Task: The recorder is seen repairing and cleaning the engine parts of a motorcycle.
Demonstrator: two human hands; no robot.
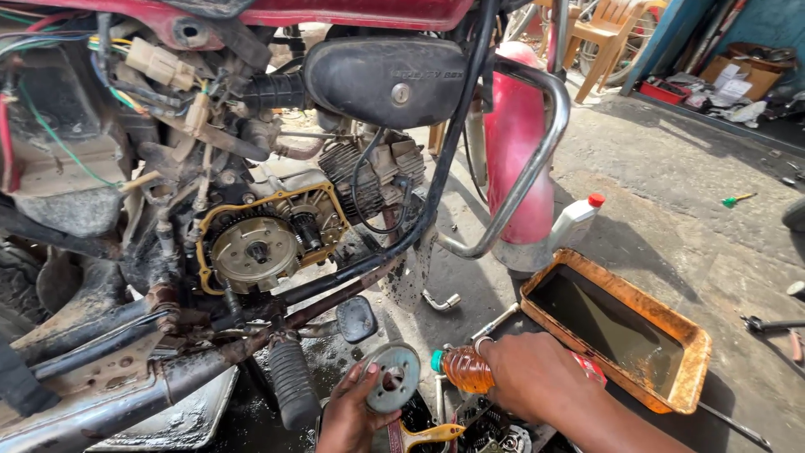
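Oily concrete yard beside red motorcycle (511,159); left hand (348,415) grips round clutch plate (392,377) by its rim; right hand (537,373) closed around tilted amber bottle (466,369), neck at plate; rusty oil tray (620,331) just right; exposed clutch housing (254,249) above.

Both hands are showing bare, with no gloves or sleeves reaching into view. The left hand (348,415) is showing pale, glossy fingernails at its fingertips. The right hand (537,377) and its forearm are appearing uncovered, without any watch or band.
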